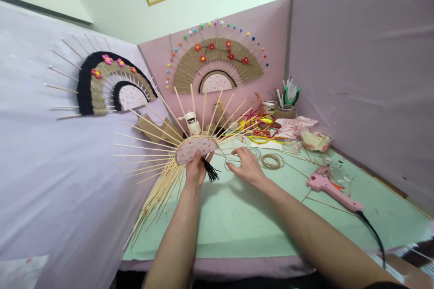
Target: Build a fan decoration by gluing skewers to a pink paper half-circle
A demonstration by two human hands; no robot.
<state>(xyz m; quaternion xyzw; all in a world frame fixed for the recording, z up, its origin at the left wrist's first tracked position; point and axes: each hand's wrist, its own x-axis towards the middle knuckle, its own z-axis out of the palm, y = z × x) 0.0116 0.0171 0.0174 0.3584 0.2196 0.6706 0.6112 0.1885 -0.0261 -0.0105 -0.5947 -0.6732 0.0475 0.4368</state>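
Note:
My left hand [195, 172] is closed on the lower edge of a half-round fan base [196, 150], covered in pink dotted cloth. Thin wooden sticks [145, 148] spread from its curved edge like rays. A black tassel [211, 170] hangs below the base, beside my left fingers. To its right, my right hand [247, 165] hovers over the table with thumb and fingers curved and apart. A thin strand of twine [225, 159] runs from the base's right end down past those fingertips; whether they touch it is unclear. A coil of twine [271, 161] lies beyond the right hand.
A pink glue gun [334, 191] with a black cord lies at right. Loose sticks [159, 194] lie at left. Colourful pipe cleaners [261, 133], pink cloth [296, 126] and a pot of tools [286, 112] are at the back. Finished fans [217, 56] hang on the partitions.

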